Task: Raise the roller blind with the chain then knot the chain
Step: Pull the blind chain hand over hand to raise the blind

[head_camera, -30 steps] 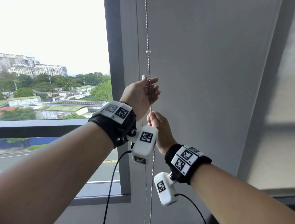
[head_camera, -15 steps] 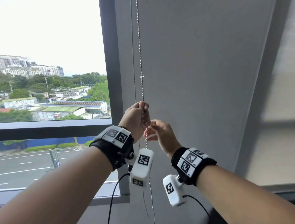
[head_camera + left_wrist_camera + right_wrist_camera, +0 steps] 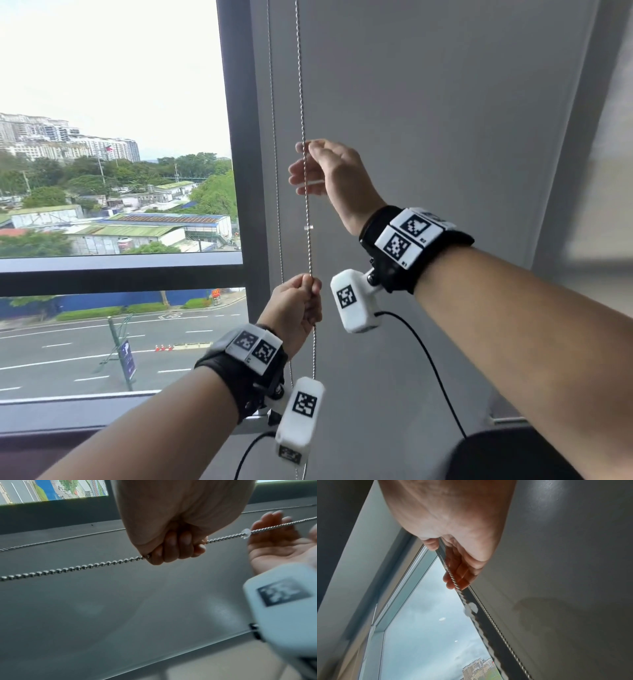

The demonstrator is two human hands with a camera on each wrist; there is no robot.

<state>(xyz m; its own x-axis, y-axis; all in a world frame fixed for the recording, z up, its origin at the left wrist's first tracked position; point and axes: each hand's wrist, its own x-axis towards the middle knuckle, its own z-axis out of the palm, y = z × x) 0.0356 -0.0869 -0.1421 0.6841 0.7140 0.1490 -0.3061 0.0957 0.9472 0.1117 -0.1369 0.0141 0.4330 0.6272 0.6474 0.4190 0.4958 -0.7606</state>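
A metal bead chain [image 3: 306,205] hangs in front of the grey roller blind [image 3: 428,137], and a thinner second strand [image 3: 275,171] runs just left of it. My left hand [image 3: 303,303] grips the front strand in a fist, seen close in the left wrist view [image 3: 171,547]. Higher up, my right hand [image 3: 317,168] has relaxed, nearly straight fingers beside the same strand without closing on it [image 3: 453,569]. A clear connector bead [image 3: 308,226] sits on the chain between the two hands.
A dark window frame [image 3: 236,137] stands directly left of the chains, with glass and a street view beyond. The sill [image 3: 102,399] runs low at the left. A pale wall [image 3: 609,171] borders the blind on the right. Black cables hang from both wrist cameras.
My left hand has pulled the chain down from chest height to low. My right hand let go below it and rose above it, fingers opening. The clear connector travelled downward.
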